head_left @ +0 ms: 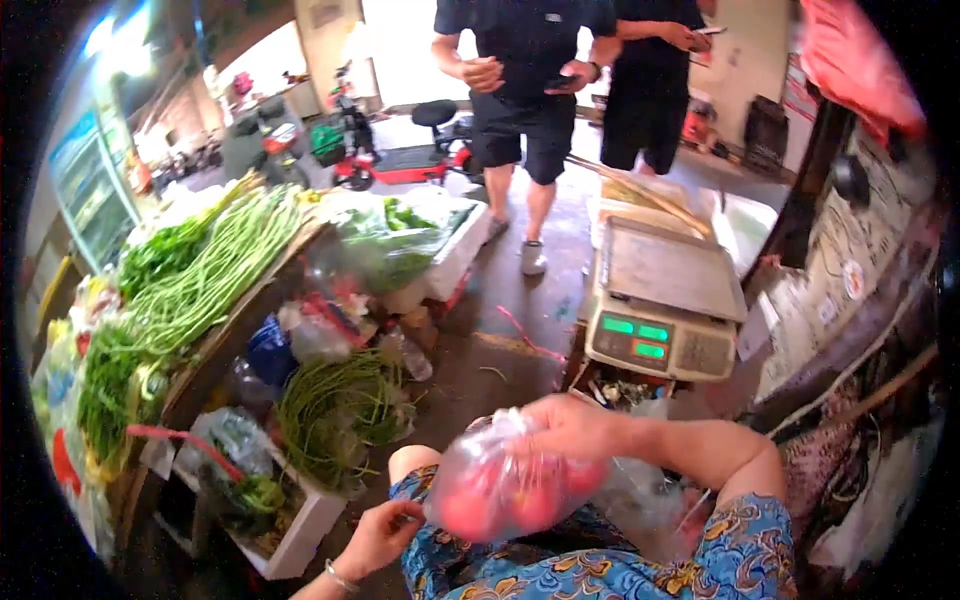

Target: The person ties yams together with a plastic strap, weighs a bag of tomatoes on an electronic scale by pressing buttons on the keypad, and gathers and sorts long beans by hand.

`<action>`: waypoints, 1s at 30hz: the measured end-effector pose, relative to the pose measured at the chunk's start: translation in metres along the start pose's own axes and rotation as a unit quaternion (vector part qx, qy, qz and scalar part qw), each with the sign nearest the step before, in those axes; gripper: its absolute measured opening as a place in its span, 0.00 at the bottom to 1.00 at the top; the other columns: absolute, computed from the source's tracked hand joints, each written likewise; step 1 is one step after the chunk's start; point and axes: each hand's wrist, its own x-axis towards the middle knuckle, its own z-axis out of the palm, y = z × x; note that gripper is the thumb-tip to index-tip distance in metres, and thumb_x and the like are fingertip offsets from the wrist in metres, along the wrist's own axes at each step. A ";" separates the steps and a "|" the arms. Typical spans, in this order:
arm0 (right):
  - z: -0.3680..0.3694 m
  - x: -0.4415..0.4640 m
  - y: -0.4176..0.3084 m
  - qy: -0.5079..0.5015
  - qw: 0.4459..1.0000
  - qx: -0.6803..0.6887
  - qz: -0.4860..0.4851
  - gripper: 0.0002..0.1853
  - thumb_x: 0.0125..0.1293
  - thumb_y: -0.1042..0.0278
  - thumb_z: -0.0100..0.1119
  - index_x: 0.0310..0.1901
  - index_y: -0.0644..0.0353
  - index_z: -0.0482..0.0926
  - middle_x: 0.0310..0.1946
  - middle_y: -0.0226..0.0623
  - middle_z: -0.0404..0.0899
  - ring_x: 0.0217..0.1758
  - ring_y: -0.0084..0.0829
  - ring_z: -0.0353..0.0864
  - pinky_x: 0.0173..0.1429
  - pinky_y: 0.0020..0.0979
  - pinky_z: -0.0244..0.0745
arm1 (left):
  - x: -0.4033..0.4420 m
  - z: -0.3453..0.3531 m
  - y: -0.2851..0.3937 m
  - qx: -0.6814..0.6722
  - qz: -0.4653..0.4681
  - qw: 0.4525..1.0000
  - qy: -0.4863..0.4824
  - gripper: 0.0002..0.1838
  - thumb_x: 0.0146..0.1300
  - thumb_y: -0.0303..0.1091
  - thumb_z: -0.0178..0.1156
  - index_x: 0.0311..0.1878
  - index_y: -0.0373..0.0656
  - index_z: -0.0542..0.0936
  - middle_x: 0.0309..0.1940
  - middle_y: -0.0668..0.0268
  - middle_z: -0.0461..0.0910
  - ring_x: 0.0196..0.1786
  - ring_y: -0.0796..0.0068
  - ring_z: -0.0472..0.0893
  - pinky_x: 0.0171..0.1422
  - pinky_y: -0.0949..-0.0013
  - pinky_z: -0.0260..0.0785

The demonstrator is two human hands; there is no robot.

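R hand (575, 428) grips the gathered top of a clear plastic bag (505, 480) w/ red round items (530, 505) inside; bag hangs over the wearer's lap, in front of the blue patterned clothing (740, 540). L hand (382, 530), w/ a bracelet (342, 578) at the wrist, is lower L, fingers curled in, right by the bag's L edge; can't tell if it's touching or has anything in it. Digital scale (665, 300) is ahead on the R, displays lit green, well apart from the bag. On the L, a veg stand (185, 385) w/ long beans (215, 270) & leafy greens on top; below, a coil of green beans (340, 405) & a white box (300, 545) w/ veg. Two ppl in dark clothes stand beyond, nearer one (525, 55) w/ a phone (562, 84); red scooter (400, 168) behind, to the L.
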 end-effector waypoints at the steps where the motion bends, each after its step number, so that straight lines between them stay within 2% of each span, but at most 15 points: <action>1: -0.012 -0.003 0.000 0.029 0.999 0.032 0.010 0.12 0.70 0.66 0.59 0.51 0.62 0.81 0.41 0.27 0.83 0.42 0.16 0.79 0.48 0.23 0.75 | 0.001 0.008 -0.007 0.044 0.081 0.995 0.041 0.08 0.60 0.25 0.64 0.43 0.38 0.82 0.33 0.62 0.83 0.30 0.79 0.80 0.37 0.71 0.74; 4: -0.040 -0.021 -0.022 0.147 0.985 0.091 0.007 0.12 0.69 0.68 0.59 0.49 0.63 0.82 0.41 0.28 0.84 0.41 0.16 0.80 0.48 0.22 0.75 | 0.001 0.017 0.007 0.104 0.121 0.987 0.010 0.09 0.58 0.24 0.64 0.42 0.39 0.80 0.33 0.58 0.80 0.32 0.63 0.82 0.37 0.67 0.74; 6: -0.053 -0.039 -0.047 0.232 0.967 0.073 -0.080 0.12 0.69 0.66 0.58 0.49 0.63 0.82 0.41 0.29 0.83 0.40 0.18 0.81 0.48 0.22 0.75 | 0.008 0.025 -0.003 0.164 0.168 0.972 0.020 0.09 0.57 0.24 0.64 0.42 0.41 0.79 0.33 0.57 0.79 0.33 0.59 0.81 0.37 0.65 0.74; 7: -0.084 -0.046 -0.028 0.310 0.925 -0.124 -0.179 0.13 0.69 0.65 0.58 0.49 0.63 0.82 0.41 0.29 0.83 0.40 0.18 0.81 0.47 0.22 0.75 | 0.011 0.029 -0.008 0.224 0.212 0.951 0.034 0.09 0.57 0.25 0.64 0.41 0.42 0.79 0.33 0.57 0.78 0.34 0.54 0.81 0.37 0.62 0.74; 8: -0.112 -0.050 -0.011 0.369 0.832 -0.316 -0.267 0.13 0.68 0.64 0.58 0.48 0.63 0.81 0.40 0.29 0.83 0.40 0.18 0.81 0.47 0.22 0.75 | 0.014 0.031 -0.011 0.221 0.212 0.951 0.029 0.09 0.57 0.25 0.64 0.41 0.42 0.79 0.33 0.57 0.78 0.34 0.54 0.81 0.37 0.62 0.74; 10: -0.093 -0.061 -0.080 0.447 0.883 -0.017 -0.144 0.14 0.68 0.63 0.58 0.49 0.63 0.80 0.41 0.30 0.82 0.41 0.21 0.81 0.45 0.23 0.76 | 0.019 0.036 -0.015 0.261 0.207 0.941 0.057 0.08 0.55 0.26 0.64 0.39 0.44 0.79 0.32 0.57 0.77 0.35 0.52 0.80 0.36 0.58 0.73; 13: -0.160 -0.060 -0.079 0.452 0.872 0.061 -0.178 0.12 0.68 0.63 0.58 0.46 0.62 0.79 0.38 0.33 0.81 0.39 0.25 0.81 0.42 0.28 0.79 | 0.021 0.042 -0.015 0.281 0.208 0.934 0.073 0.08 0.55 0.26 0.63 0.39 0.45 0.79 0.31 0.59 0.76 0.35 0.54 0.79 0.34 0.58 0.72; 15: -0.182 -0.059 -0.092 0.524 0.813 0.140 -0.212 0.08 0.68 0.65 0.58 0.43 0.59 0.78 0.35 0.35 0.80 0.34 0.30 0.82 0.38 0.34 0.81 | 0.019 0.046 -0.014 0.290 0.207 0.931 0.078 0.08 0.55 0.25 0.63 0.39 0.46 0.79 0.31 0.59 0.76 0.34 0.54 0.79 0.34 0.58 0.72; 16: -0.201 -0.055 -0.093 0.525 0.813 0.141 -0.209 0.08 0.68 0.65 0.58 0.43 0.59 0.78 0.35 0.35 0.80 0.34 0.30 0.82 0.38 0.34 0.81 | 0.019 0.048 -0.012 0.292 0.213 0.928 0.095 0.08 0.55 0.25 0.64 0.39 0.46 0.79 0.31 0.59 0.76 0.34 0.54 0.79 0.33 0.58 0.72; 18: -0.250 -0.043 -0.081 0.540 0.741 0.272 -0.292 0.04 0.66 0.71 0.55 0.39 0.61 0.77 0.34 0.38 0.78 0.34 0.31 0.80 0.36 0.33 0.79 | 0.019 0.051 -0.011 0.294 0.218 0.924 0.113 0.09 0.55 0.25 0.64 0.39 0.46 0.79 0.30 0.60 0.75 0.33 0.55 0.79 0.33 0.58 0.71; 24: -0.347 -0.029 -0.027 0.509 0.669 0.404 -0.360 0.03 0.68 0.72 0.52 0.38 0.60 0.75 0.32 0.38 0.78 0.34 0.37 0.81 0.34 0.37 0.81 | 0.016 0.056 -0.015 0.299 0.218 0.918 0.143 0.09 0.54 0.25 0.64 0.39 0.46 0.79 0.30 0.60 0.75 0.33 0.55 0.78 0.34 0.58 0.71; 26: -0.367 -0.030 -0.010 0.495 0.670 0.412 -0.370 0.02 0.68 0.73 0.52 0.39 0.60 0.75 0.33 0.38 0.79 0.33 0.37 0.81 0.32 0.36 0.80 | 0.018 0.057 -0.015 0.294 0.219 0.919 0.148 0.10 0.53 0.25 0.64 0.39 0.46 0.79 0.30 0.60 0.75 0.33 0.56 0.78 0.34 0.59 0.71; 28: -0.355 -0.035 -0.016 0.530 0.645 0.418 -0.359 0.03 0.69 0.73 0.52 0.41 0.59 0.75 0.35 0.39 0.79 0.36 0.37 0.81 0.37 0.37 0.80 | 0.020 0.057 -0.014 0.298 0.213 0.919 0.148 0.10 0.53 0.24 0.63 0.39 0.46 0.79 0.30 0.60 0.75 0.33 0.56 0.78 0.33 0.59 0.70; 29: -0.343 -0.036 -0.020 0.550 0.647 0.386 -0.361 0.04 0.69 0.72 0.51 0.42 0.60 0.75 0.38 0.40 0.79 0.41 0.37 0.80 0.44 0.39 0.79 | 0.019 0.057 -0.013 0.301 0.209 0.918 0.149 0.10 0.52 0.24 0.63 0.39 0.46 0.79 0.30 0.60 0.75 0.33 0.56 0.78 0.33 0.59 0.70; 30: -0.376 -0.035 0.000 0.553 0.644 0.387 -0.359 0.04 0.69 0.72 0.51 0.42 0.60 0.75 0.38 0.40 0.79 0.41 0.37 0.80 0.44 0.39 0.79 | 0.020 0.057 -0.012 0.302 0.208 0.919 0.143 0.10 0.52 0.24 0.63 0.39 0.46 0.79 0.30 0.60 0.75 0.33 0.56 0.78 0.33 0.59 0.70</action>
